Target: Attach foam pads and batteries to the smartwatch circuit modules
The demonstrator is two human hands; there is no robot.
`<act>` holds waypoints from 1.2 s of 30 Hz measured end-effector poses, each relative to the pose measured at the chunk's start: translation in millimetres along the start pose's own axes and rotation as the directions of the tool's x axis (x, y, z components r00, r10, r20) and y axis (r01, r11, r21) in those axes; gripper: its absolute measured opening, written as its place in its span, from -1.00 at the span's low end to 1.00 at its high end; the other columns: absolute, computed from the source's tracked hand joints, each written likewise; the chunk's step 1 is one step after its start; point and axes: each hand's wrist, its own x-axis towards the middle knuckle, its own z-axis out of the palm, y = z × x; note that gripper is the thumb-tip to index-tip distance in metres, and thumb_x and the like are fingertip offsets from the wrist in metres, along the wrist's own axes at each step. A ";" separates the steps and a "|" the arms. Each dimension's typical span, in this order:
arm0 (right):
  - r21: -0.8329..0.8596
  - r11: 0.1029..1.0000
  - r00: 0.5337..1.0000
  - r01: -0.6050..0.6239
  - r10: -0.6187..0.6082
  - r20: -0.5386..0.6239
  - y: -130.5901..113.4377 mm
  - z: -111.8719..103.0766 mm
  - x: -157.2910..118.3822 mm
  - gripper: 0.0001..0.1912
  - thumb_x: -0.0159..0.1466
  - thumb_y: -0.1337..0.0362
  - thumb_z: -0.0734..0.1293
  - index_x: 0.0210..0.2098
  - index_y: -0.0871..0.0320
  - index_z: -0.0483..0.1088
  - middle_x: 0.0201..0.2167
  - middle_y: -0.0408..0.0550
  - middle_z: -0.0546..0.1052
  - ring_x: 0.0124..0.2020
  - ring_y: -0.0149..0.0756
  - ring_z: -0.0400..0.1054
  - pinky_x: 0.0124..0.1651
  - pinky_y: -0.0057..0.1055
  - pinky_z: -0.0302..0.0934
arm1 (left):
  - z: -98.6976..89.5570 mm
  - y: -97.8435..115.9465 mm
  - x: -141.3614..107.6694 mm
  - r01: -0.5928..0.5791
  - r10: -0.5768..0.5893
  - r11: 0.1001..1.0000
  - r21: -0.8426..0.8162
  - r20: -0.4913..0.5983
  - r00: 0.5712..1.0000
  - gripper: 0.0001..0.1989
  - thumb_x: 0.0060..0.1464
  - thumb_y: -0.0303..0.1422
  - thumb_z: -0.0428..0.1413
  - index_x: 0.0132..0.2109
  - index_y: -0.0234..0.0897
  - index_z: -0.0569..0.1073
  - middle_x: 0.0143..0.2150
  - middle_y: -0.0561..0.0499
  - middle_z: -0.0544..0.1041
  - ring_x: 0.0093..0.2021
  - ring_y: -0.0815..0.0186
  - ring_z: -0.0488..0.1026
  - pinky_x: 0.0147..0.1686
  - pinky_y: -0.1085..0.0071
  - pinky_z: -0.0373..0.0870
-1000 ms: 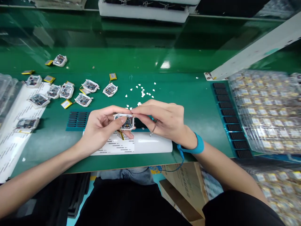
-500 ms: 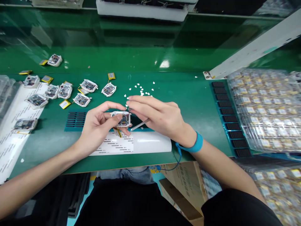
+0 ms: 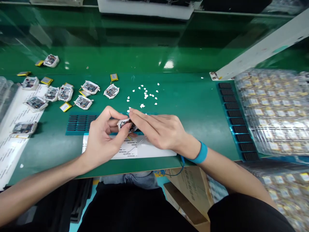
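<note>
Head view — circuit module [image 3: 127, 125] now tilted — between left hand [image 3: 105, 137] and right hand [image 3: 156, 130]

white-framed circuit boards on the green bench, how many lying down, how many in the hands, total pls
White-framed rectangular circuit boards lying on the green bench: 9
White-framed circuit board held between the left hand and right hand: 1
Total: 10
</note>
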 end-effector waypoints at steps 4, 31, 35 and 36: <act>-0.045 0.997 0.997 0.068 -0.069 -0.018 -2.4 -6.6 2.0 -0.65 0.43 0.43 0.12 0.05 0.47 0.43 0.04 0.20 0.55 -0.44 -0.42 0.51 -0.52 -0.45 0.33 | -0.2 2.8 -2.8 -0.054 0.054 0.999 0.002 -0.041 0.998 -0.88 0.14 -0.50 0.21 -0.25 -0.25 0.40 -0.46 0.13 0.62 -0.51 0.43 0.58 -0.49 0.62 0.56; 0.336 0.922 0.978 -0.194 0.206 0.000 -0.2 -1.6 5.9 -0.95 0.38 0.38 0.33 -0.17 0.19 0.44 -0.18 -0.20 0.65 -0.28 -0.56 0.54 -0.53 -0.55 0.10 | -5.2 6.0 -2.9 -0.067 0.055 0.970 0.234 0.054 0.997 -0.97 0.21 -0.45 0.14 -0.18 -0.25 0.46 -0.60 0.17 0.41 -0.68 0.47 0.30 -0.73 0.52 0.10; 0.310 0.931 0.981 -0.193 0.192 0.032 0.0 -2.1 5.0 -0.91 0.43 0.31 0.29 -0.17 0.17 0.43 -0.18 -0.22 0.64 -0.30 -0.57 0.53 -0.53 -0.54 0.09 | -5.7 5.4 -2.9 -0.047 0.035 0.973 0.226 0.057 0.998 -0.96 0.22 -0.43 0.13 -0.17 -0.27 0.46 -0.59 0.14 0.43 -0.67 0.46 0.31 -0.72 0.52 0.11; 0.325 0.922 0.978 -0.210 0.203 0.053 -0.1 -1.9 4.7 -0.91 0.43 0.31 0.28 -0.18 0.16 0.42 -0.20 -0.23 0.64 -0.33 -0.58 0.52 -0.54 -0.53 0.08 | -5.9 5.1 -2.8 -0.038 0.027 0.974 0.224 0.055 0.998 -0.96 0.22 -0.42 0.13 -0.17 -0.27 0.46 -0.60 0.15 0.42 -0.68 0.46 0.30 -0.72 0.51 0.10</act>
